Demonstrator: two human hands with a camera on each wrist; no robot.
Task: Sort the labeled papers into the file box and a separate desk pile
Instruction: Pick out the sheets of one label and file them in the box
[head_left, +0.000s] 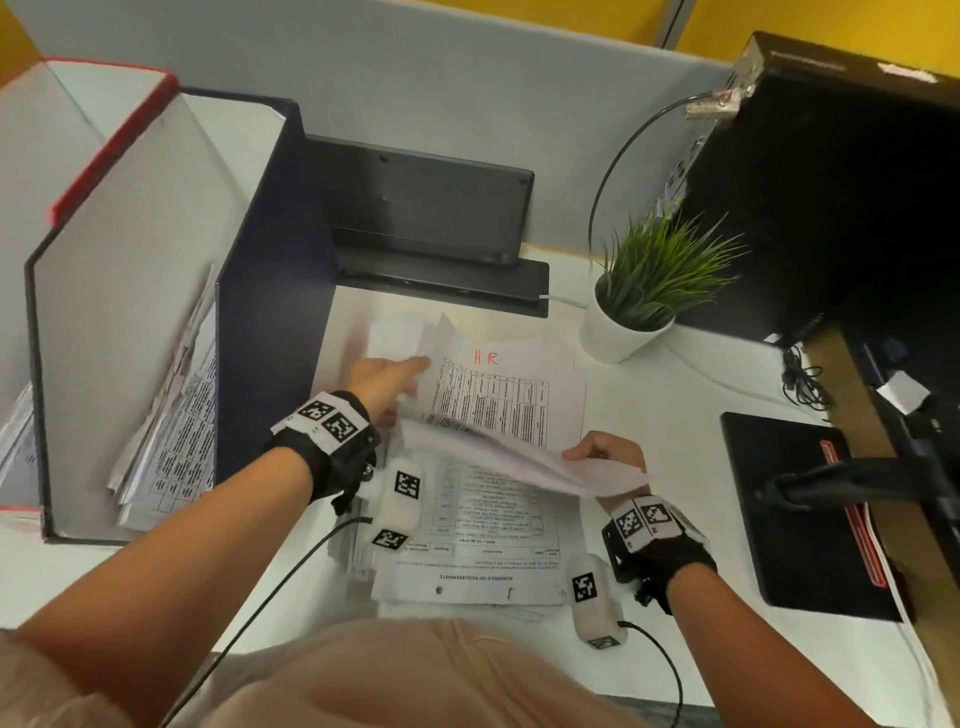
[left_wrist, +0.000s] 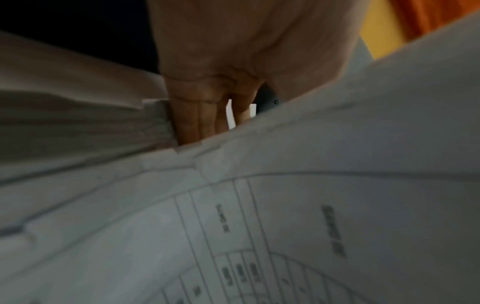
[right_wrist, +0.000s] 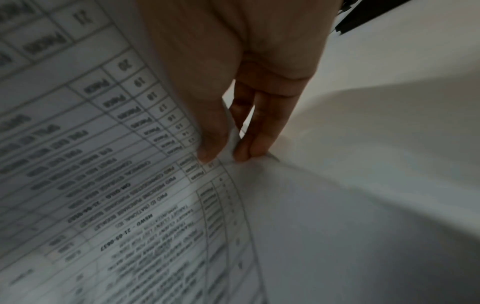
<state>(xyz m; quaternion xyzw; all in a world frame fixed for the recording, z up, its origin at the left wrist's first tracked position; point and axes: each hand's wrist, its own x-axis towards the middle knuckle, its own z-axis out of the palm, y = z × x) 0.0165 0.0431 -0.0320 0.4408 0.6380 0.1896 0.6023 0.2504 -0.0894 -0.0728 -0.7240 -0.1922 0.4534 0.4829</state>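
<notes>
Two hands work a spread of printed papers at the middle of the counter: seen from the head camera, the left hand (head_left: 387, 382) reaches with fingers extended to the sheet marked "HR" (head_left: 498, 395) on the far pile, while the right hand (head_left: 605, 451) grips a lifted sheaf (head_left: 519, 460) over the near stack (head_left: 467, 551); the file box (head_left: 156, 312), already holding papers, stands at the counter's left edge. The left wrist view shows straight fingers (left_wrist: 197, 115) slid in among paper edges, gripping nothing that can be made out. The right wrist view shows thumb and fingertips (right_wrist: 244, 152) pinching a tabulated sheet. Sorting appears mid-way; the next move likely calls for reading the sheaf's label and choosing box or pile.
</notes>
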